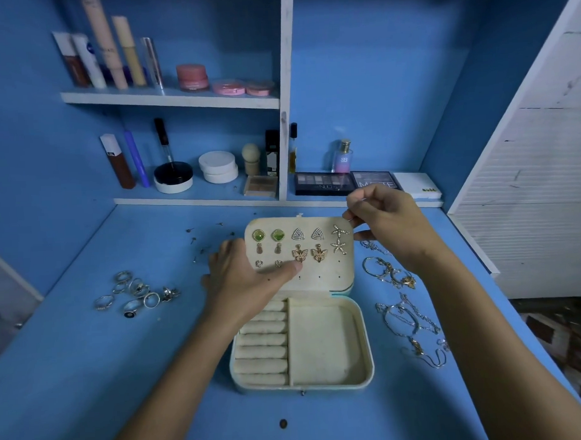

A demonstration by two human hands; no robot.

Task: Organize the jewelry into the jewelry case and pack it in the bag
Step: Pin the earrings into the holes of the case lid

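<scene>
A cream jewelry case (362, 342) lies open on the blue desk. Its raised lid panel (321, 283) carries several pairs of earrings: green studs (258, 235), triangle studs (298, 234), butterflies (318, 253) and starfish (339, 246). My left hand (245, 280) holds the lid's left edge, thumb pressed on the panel. My right hand (386, 223) is at the lid's top right corner, fingers pinched behind the upper starfish earring. A heap of rings (137, 292) lies left of the case. Necklaces and bracelets (404, 318) lie to its right. No bag is in view.
Small earring backs (198, 246) are scattered on the desk behind my left hand. Shelves at the back hold cosmetics tubes (105, 58), jars (192, 76), powder compacts (218, 166), a perfume bottle (343, 157) and eyeshadow palettes (324, 182). A white slatted panel (528, 178) stands on the right.
</scene>
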